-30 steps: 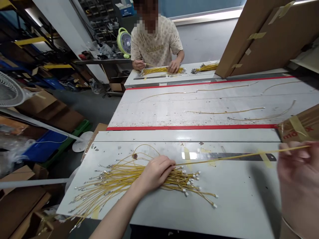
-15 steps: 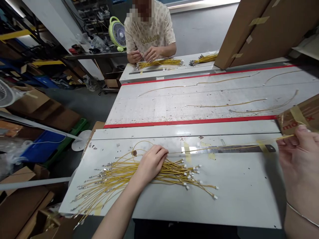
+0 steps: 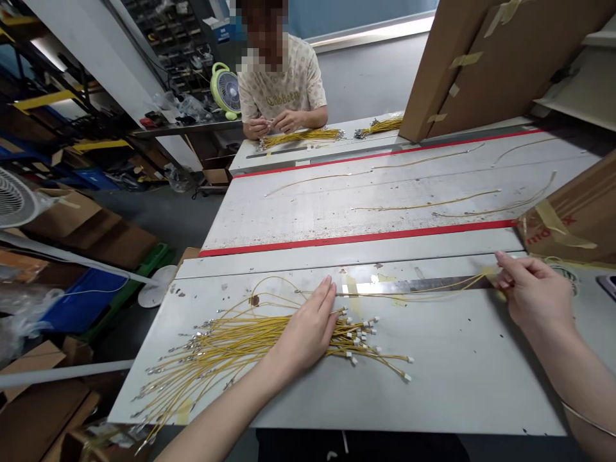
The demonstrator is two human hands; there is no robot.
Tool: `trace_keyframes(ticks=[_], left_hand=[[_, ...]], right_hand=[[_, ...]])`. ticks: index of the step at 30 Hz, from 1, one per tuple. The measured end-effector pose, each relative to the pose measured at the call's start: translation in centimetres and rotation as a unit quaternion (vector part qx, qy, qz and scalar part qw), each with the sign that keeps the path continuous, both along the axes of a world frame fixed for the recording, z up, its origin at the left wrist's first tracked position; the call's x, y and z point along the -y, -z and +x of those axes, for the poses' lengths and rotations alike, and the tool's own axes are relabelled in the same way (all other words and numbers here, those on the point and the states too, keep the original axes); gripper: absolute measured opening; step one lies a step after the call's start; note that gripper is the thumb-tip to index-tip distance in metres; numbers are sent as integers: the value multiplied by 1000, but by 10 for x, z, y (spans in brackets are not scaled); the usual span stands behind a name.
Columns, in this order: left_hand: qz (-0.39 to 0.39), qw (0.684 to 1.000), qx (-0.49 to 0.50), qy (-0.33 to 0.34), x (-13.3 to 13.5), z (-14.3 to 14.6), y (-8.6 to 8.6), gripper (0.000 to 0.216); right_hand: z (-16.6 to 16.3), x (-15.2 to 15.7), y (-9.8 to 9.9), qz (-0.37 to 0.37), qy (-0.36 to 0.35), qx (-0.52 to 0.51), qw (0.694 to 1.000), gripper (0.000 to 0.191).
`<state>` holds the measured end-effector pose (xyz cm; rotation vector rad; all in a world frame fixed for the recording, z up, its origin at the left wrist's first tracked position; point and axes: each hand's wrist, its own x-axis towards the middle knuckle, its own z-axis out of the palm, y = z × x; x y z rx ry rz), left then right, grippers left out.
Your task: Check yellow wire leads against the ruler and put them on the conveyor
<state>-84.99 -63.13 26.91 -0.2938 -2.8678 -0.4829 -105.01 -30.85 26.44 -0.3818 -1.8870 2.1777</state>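
A bundle of yellow wires (image 3: 240, 340) with white plug ends and bare metal ends lies on the white worktable (image 3: 433, 378). My left hand (image 3: 310, 324) rests over it, fingers stretched out and lying flat, with the fingertips beside a single wire strand. At the right, my right hand (image 3: 536, 292) is closed in a pinch on a yellow wire (image 3: 462, 284), which runs left above a steel ruler (image 3: 428, 283) taped to the table. The pinched end is hidden by the fingers.
Beyond a red-edged conveyor belt (image 3: 298, 218) with several loose wires, a person (image 3: 283, 90) handles another yellow wire bundle (image 3: 303, 137). A cardboard box (image 3: 577, 199) stands at the right; a tall carton (image 3: 481, 70) rises behind. Boxes and a fan (image 3: 14, 199) are at the left.
My right hand has come left and lower over the table with the wire, which now sags in two strands. My left hand's fingers have straightened. The view has shifted slightly.
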Motion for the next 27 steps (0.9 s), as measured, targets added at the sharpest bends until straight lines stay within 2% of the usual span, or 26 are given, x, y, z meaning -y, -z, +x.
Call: trace_keyframes(ticks=[6, 12, 18, 22, 27], left_hand=[[-64, 996, 57, 19, -5, -5, 8, 49], [-97, 994, 35, 25, -4, -2, 14, 50], [-133, 990, -22, 34, -7, 1, 18, 55], [-149, 987, -45, 44, -11, -2, 17, 62], [-163, 984, -59, 48, -13, -4, 19, 68]], right_hand=[[1, 0, -5, -10, -16, 48, 999, 32], [-3, -5, -4, -3, -44, 59, 997, 31], [-8, -20, 10, 31, -57, 49, 997, 30], [-4, -26, 13, 141, -7, 45, 989, 24], [3, -27, 9, 311, 36, 101, 945, 18]])
